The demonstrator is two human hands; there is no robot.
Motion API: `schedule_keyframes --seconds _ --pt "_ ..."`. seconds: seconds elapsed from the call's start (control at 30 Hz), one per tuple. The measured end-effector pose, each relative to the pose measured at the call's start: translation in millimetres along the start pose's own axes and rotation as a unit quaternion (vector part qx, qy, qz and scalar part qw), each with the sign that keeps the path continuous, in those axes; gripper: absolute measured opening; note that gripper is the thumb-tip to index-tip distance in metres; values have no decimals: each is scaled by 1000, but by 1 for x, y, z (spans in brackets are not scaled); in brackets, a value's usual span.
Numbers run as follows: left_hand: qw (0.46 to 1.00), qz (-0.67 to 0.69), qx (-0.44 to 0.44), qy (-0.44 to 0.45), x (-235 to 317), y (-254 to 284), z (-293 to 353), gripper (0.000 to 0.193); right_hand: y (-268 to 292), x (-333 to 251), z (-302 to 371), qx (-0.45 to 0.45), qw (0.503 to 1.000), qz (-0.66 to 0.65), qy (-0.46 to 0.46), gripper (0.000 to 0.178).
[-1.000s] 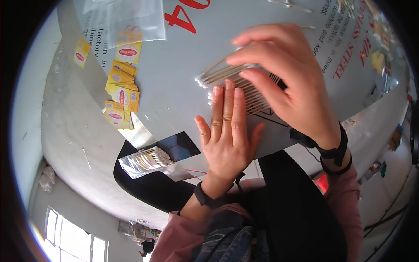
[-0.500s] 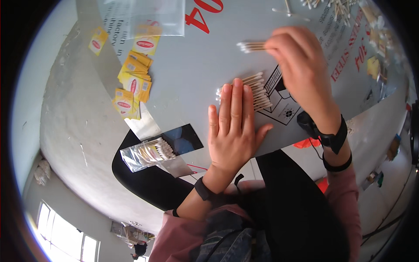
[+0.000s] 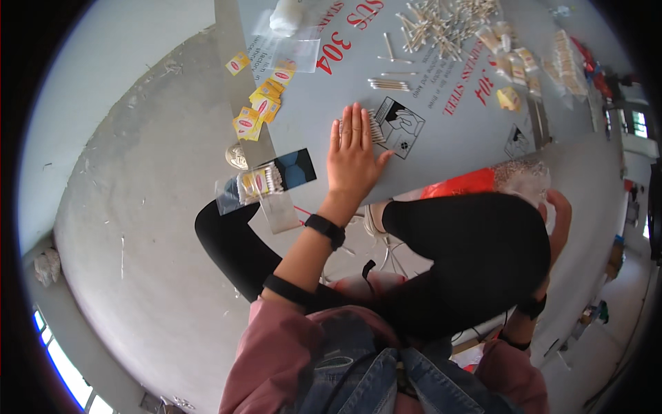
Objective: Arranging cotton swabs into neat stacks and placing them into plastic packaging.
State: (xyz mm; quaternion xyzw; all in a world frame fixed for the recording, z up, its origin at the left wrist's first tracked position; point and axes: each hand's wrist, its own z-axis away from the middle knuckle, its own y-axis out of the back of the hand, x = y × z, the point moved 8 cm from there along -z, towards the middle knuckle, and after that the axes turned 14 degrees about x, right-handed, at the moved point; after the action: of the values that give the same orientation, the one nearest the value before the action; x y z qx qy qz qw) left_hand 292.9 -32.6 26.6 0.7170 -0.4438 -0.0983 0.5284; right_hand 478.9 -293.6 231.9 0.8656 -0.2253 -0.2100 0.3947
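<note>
My left hand [image 3: 353,155] lies flat, fingers stretched, over a row of cotton swabs [image 3: 376,128] on the grey printed sheet [image 3: 441,152]. Swab tips show past the fingers; the rest is hidden beneath them. Beyond the fingertips lies a small bundle of swabs [image 3: 389,84], with nobody's fingers on it. My right hand [image 3: 560,219] is low beside my right knee, its bent fingers at the edge of a clear plastic bag [image 3: 527,181]. The knee covers part of this hand. To the left, a clear pouch of cotton swabs [image 3: 256,182] with a yellow card rests near the sheet's edge.
Several yellow cards [image 3: 265,103] overlap at the left. A heap of loose swabs [image 3: 448,27] is at the far side, beside packed bundles [image 3: 514,62]. Clear pouches [image 3: 300,52] lie at the far left. Red plastic [image 3: 458,183] shows under the near edge.
My right hand has let go of the swab bundle, now on the sheet, and moved down to the bag by my knee. My left hand stays on the row. The view has shifted.
</note>
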Motion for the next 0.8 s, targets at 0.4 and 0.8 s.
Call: schedule_keyframes --seconds 0.4,0.8 --pt "997 -61 -34 -45 -25 25 51 83 118 -168 26 90 946 -306 51 26" --pt "758 569 153 280 -83 74 47 77 -257 -194 49 -82 752 -584 -295 52"
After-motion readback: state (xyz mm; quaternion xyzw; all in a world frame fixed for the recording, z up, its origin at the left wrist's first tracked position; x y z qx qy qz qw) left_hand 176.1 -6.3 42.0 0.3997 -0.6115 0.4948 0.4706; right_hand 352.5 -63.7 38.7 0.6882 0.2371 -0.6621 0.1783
